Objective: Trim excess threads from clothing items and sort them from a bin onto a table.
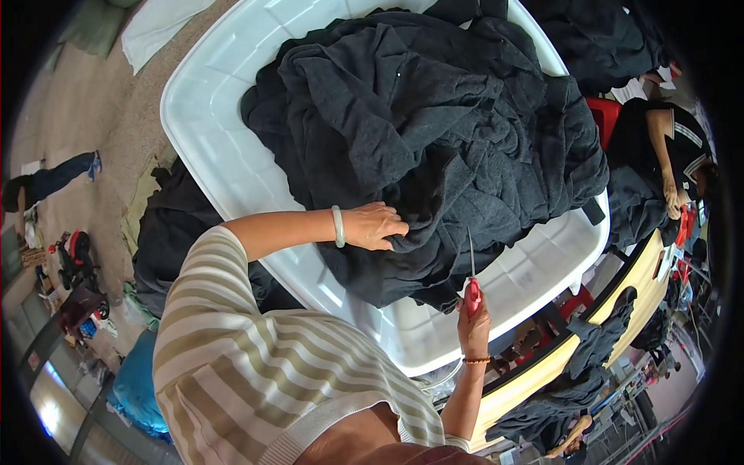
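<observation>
Head view: white tub (194,97), dark cloth (465,147) heaped over right edge
Left hand (373,226): pinching cloth
Right hand (474,325): clenched round red-handled tool (472,293)

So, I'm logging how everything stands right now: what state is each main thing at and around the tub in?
White plastic tub: open-topped, loaded
Dark cloth: crumpled, heaped in the tub
Left hand: fingers curled on the cloth
Right hand: closed around the red handle
Red-handled cutting tool: held, blade bare
Pale tabletop: partly covered with fabric
</observation>
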`<action>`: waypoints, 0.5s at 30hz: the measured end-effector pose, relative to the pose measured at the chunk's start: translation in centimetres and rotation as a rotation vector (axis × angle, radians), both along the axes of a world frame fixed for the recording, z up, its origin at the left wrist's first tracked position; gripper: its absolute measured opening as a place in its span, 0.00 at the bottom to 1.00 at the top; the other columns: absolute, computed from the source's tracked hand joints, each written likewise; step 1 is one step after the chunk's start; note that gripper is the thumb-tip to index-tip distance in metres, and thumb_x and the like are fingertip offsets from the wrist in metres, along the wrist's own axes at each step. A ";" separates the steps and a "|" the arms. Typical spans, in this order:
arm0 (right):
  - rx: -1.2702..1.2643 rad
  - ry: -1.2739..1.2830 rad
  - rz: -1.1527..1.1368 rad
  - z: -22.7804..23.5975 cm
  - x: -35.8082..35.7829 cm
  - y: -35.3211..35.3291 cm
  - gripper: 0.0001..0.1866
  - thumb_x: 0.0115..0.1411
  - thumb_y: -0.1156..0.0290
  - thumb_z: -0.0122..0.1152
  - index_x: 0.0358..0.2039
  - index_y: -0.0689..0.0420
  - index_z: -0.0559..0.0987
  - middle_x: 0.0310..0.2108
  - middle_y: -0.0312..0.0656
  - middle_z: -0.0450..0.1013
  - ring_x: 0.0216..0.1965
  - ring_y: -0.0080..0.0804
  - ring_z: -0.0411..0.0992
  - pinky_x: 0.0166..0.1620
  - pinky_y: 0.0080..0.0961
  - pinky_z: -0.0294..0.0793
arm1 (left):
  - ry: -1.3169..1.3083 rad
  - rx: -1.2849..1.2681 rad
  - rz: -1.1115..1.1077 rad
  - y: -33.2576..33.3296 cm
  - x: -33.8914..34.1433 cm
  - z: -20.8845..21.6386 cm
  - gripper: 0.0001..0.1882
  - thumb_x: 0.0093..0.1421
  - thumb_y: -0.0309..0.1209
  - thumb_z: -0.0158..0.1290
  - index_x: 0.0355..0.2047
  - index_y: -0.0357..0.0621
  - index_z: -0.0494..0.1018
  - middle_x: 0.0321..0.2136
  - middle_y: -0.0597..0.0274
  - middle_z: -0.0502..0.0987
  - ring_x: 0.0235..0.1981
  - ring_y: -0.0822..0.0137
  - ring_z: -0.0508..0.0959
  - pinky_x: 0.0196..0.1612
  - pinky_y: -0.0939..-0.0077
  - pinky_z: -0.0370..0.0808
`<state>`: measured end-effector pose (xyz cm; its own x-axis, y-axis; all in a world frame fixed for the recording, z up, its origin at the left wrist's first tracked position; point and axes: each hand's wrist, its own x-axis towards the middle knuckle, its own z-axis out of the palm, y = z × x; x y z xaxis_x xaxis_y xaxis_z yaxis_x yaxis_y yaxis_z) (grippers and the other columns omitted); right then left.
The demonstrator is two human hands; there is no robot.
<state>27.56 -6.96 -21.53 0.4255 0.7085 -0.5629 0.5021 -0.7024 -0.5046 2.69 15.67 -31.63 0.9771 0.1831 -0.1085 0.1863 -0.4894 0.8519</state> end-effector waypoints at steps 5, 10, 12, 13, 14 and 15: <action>-0.049 -0.063 0.075 -0.1 0.0 0.5 0.21 0.61 0.69 0.56 0.54 0.57 0.68 0.31 0.54 0.76 0.33 0.50 0.76 0.35 0.36 0.74 | -0.155 -0.257 -0.080 -2.5 0.9 1.2 0.14 0.51 0.34 0.59 0.31 0.40 0.68 0.26 0.49 0.74 0.33 0.46 0.75 0.36 0.55 0.70; -0.068 -0.068 0.094 -0.2 -0.4 1.6 0.21 0.61 0.72 0.55 0.55 0.59 0.68 0.31 0.50 0.77 0.32 0.40 0.78 0.37 0.30 0.75 | -0.080 -0.352 -0.274 -9.7 0.2 0.7 0.11 0.52 0.34 0.57 0.27 0.40 0.69 0.27 0.49 0.74 0.34 0.47 0.75 0.37 0.58 0.71; 0.016 -0.049 0.104 -0.4 -0.3 1.4 0.21 0.61 0.68 0.56 0.54 0.55 0.68 0.29 0.58 0.75 0.34 0.59 0.75 0.34 0.39 0.74 | -0.075 -0.204 -0.195 -10.6 -0.7 1.4 0.10 0.52 0.34 0.57 0.30 0.44 0.70 0.31 0.56 0.71 0.38 0.52 0.71 0.42 0.59 0.67; 0.026 -0.043 0.101 -0.2 -0.4 1.8 0.21 0.62 0.67 0.56 0.54 0.55 0.68 0.29 0.58 0.75 0.34 0.58 0.75 0.34 0.39 0.74 | -0.077 -0.214 -0.157 -10.2 -0.7 1.3 0.11 0.53 0.35 0.57 0.32 0.45 0.70 0.32 0.58 0.70 0.38 0.54 0.70 0.43 0.60 0.67; -0.006 -0.046 0.092 0.2 -0.2 1.8 0.20 0.62 0.67 0.55 0.54 0.54 0.68 0.30 0.59 0.74 0.35 0.59 0.75 0.34 0.39 0.74 | -0.087 -0.228 -0.129 -8.7 -0.2 1.4 0.11 0.53 0.37 0.56 0.33 0.46 0.71 0.33 0.60 0.69 0.38 0.55 0.70 0.44 0.60 0.66; -0.012 -0.063 0.096 0.3 -0.1 1.6 0.20 0.62 0.67 0.55 0.54 0.54 0.68 0.30 0.59 0.74 0.35 0.59 0.75 0.35 0.40 0.74 | -0.140 -0.188 0.042 -7.5 0.3 1.2 0.12 0.52 0.37 0.57 0.34 0.46 0.71 0.35 0.60 0.69 0.40 0.55 0.70 0.45 0.59 0.66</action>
